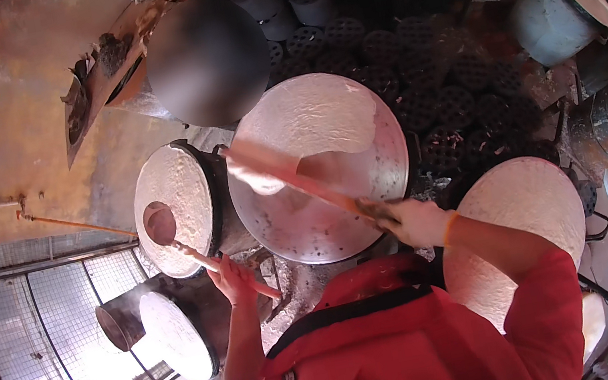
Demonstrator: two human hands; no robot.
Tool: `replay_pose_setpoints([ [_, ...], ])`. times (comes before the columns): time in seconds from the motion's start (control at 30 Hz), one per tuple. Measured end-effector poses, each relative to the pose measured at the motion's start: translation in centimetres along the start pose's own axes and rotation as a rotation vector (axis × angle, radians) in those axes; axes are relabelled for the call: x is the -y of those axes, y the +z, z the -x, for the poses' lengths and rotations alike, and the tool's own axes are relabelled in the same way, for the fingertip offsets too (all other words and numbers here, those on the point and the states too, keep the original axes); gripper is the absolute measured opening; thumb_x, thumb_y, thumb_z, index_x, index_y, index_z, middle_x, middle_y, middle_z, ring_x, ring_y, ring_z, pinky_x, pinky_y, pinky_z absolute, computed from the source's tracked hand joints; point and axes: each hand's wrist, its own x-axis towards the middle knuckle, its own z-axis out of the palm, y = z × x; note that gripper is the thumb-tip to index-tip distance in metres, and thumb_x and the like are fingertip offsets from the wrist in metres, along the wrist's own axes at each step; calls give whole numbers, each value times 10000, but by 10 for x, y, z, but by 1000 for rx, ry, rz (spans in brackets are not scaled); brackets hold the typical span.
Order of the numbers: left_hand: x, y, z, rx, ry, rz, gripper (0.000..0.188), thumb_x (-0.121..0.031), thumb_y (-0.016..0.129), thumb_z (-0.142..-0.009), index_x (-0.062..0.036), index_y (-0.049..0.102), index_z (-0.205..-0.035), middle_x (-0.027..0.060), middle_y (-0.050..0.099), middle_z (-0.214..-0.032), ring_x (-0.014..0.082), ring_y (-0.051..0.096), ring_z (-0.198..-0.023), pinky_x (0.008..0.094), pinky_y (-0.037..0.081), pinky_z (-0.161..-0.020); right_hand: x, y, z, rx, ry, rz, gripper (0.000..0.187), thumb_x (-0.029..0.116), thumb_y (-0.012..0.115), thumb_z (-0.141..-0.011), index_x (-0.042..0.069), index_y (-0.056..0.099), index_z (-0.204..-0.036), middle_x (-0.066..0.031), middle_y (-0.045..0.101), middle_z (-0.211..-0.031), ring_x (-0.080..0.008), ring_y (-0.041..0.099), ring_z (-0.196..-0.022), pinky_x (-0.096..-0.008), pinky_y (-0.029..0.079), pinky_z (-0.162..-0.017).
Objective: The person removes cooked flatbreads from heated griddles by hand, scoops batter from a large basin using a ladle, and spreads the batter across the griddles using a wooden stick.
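Note:
My left hand (pixel 232 278) is closed round the pale handle of a round-headed paddle (pixel 160 223). The paddle's brown head lies against the batter-covered round griddle (pixel 184 185) at left. In my right hand (pixel 420 223), which looks white-gloved with an orange band at the wrist, is a long wooden scraper (pixel 303 182), blurred by motion. It slants over the large central griddle (pixel 362 220). Pale batter (pixel 314 111) covers that griddle's far part, while its near part shows bare metal. A pale lump (pixel 257 179) lies by the scraper's far end.
Several black coal briquettes (pixel 345 32) are stacked beyond the central griddle. A blurred dark disc (pixel 208 60) stands at far left. Batter-topped griddles flank me, one at right (pixel 520 217) and one at lower left (pixel 176 339). Drum stoves (pixel 559 19) line the far right.

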Motion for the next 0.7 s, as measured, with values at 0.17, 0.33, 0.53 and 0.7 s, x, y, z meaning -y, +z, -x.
replay_pose_setpoints([
  [0.17,5,-11,-8,-2,75,-27,157,-102,564,-979,-185,437,-1018,-28,383,-598,96,338,-399,256,305,-333,1,-26,3,-116,-86,-367,517,397,492,-1014,285,411,-1512,-173,574,-1389,-355,590,-1224,-406,470,-1023],
  [0.33,6,-3,-9,-52,62,-54,204,-108,577,-951,-172,403,-1036,-8,371,-588,123,356,-384,280,327,-325,12,-32,-26,-29,-84,81,509,356,484,-1016,309,398,-1516,-179,595,-1350,-350,600,-1206,-407,470,-1024],
  [0.53,8,-16,-5,-80,100,-82,215,-111,575,-947,-179,397,-1048,-9,371,-606,122,363,-401,288,340,-341,-9,-35,-16,79,-98,-148,492,329,476,-1025,269,420,-1510,-158,549,-1420,-328,595,-1220,-368,464,-1028],
  [0.7,16,-16,-4,-91,77,-87,229,-111,583,-943,-178,391,-1050,-11,377,-625,119,369,-423,287,346,-357,22,-67,-45,80,-152,39,496,314,475,-1021,190,434,-1499,-165,596,-1355,-318,612,-1194,-332,473,-999],
])
